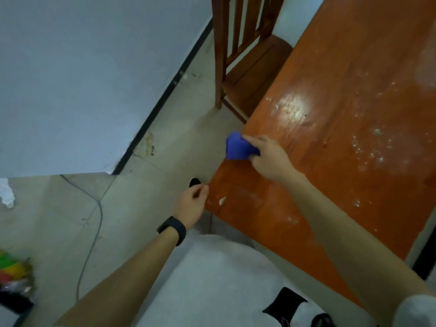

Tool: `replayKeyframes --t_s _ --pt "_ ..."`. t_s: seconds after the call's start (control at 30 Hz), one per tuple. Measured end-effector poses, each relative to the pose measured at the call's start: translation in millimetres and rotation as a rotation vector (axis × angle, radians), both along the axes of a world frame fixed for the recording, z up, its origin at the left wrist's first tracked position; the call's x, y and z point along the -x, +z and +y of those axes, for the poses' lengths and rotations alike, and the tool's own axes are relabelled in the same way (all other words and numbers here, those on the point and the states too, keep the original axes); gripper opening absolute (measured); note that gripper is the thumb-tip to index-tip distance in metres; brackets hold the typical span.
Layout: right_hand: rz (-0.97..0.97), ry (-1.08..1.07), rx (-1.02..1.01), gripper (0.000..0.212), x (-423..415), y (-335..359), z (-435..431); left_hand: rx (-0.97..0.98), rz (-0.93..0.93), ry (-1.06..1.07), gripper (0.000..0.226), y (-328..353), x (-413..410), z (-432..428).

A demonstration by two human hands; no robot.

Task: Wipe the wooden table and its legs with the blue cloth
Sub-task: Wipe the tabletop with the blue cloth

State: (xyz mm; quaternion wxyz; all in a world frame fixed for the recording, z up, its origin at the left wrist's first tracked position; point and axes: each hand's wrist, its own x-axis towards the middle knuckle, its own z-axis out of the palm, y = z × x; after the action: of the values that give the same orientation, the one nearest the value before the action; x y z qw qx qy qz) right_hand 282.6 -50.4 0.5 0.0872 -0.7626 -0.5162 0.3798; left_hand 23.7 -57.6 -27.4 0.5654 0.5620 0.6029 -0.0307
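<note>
The reddish wooden table (342, 95) fills the right side, its top speckled with pale dust and white flecks. At the table's left edge my right hand (269, 156) grips the crumpled blue cloth (237, 147), which hangs partly past the edge. My left hand (192, 204), with a black band on the wrist, hovers beside the near left corner of the table; its fingers are loosely curled and hold nothing. The table legs are hidden under the top.
A wooden chair (240, 62) stands against the table's far left side. A grey wall (82, 79) with a black skirting runs on the left. A thin cable (94, 232) lies on the tiled floor. Colourful items (14, 272) sit at the bottom left.
</note>
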Motion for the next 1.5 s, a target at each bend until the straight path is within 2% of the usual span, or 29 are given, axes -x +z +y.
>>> replayKeyframes --t_s 0.1,0.17,0.3,0.4,0.43,0.5,0.6,0.67,0.73,0.83,0.9,0.97,1.03,1.1,1.17,1.27,1.33,1.4,1.43,1.5 --pt "-0.318 -0.126 -0.088 0.069 -1 -18 41 0.159 -0.059 0.137 0.035 13 4 11" --pt "-0.373 -0.134 -0.091 0.070 23 -31 29 0.291 -0.106 0.170 0.045 17 8 22" --pt "-0.185 0.082 -0.194 0.062 97 -32 -66 0.458 -0.096 0.181 0.062 16 14 44" --pt "-0.021 0.350 0.015 0.063 107 -13 -99 0.546 -0.096 0.122 0.065 20 13 54" --pt "0.007 0.337 0.050 0.065 101 -11 -91 0.555 -0.092 0.087 0.066 19 13 56" --pt "-0.007 0.139 0.027 0.066 89 -8 -58 0.549 -0.074 0.060 0.065 18 15 61" --pt "-0.190 -0.034 -0.099 0.063 91 -14 -21 0.563 -0.051 0.099 0.066 11 16 69" --pt "-0.229 0.009 -0.114 0.061 114 -28 -34 0.596 -0.052 0.178 0.067 11 17 68" --pt "-0.180 0.085 -0.143 0.057 138 -36 -72 0.596 -0.036 0.214 0.068 9 18 64" --pt "-0.074 0.233 -0.102 0.055 145 -32 -125 0.569 -0.003 0.120 0.069 10 16 59" --pt "-0.029 0.125 -0.045 0.053 131 -21 -146 0.531 0.023 0.070 0.067 15 9 56" --pt "-0.011 -0.141 -0.136 0.052 111 -12 -146 0.463 0.018 0.017 0.065 22 -2 53" --pt "-0.090 -0.339 -0.264 0.057 90 -7 -126 0.401 0.013 -0.033 0.062 27 -11 47" --pt "-0.228 -0.445 -0.272 0.060 76 -9 -100 0.353 0.038 -0.103 0.060 29 -16 41" --pt "-0.328 -0.416 -0.196 0.063 72 -20 -86 0.292 0.071 -0.187 0.055 31 -16 37" --pt "-0.329 -0.232 -0.170 0.070 86 -44 -110 0.141 0.067 -0.333 0.044 28 -23 34" --pt "-0.247 -0.137 -0.200 0.067 104 -45 -148 -0.057 0.105 -0.445 0.045 24 -35 32" --pt "-0.159 -0.082 -0.130 0.056 123 -36 -192 -0.318 0.149 -0.616 0.056 19 -50 30" --pt "-0.128 -0.112 -0.078 0.053 128 -31 -214 -0.428 0.157 -0.721 0.059 15 -58 29" --pt "-0.046 -0.330 -0.004 0.054 126 -18 -243 -0.585 0.149 -0.938 0.063 2 -74 25"
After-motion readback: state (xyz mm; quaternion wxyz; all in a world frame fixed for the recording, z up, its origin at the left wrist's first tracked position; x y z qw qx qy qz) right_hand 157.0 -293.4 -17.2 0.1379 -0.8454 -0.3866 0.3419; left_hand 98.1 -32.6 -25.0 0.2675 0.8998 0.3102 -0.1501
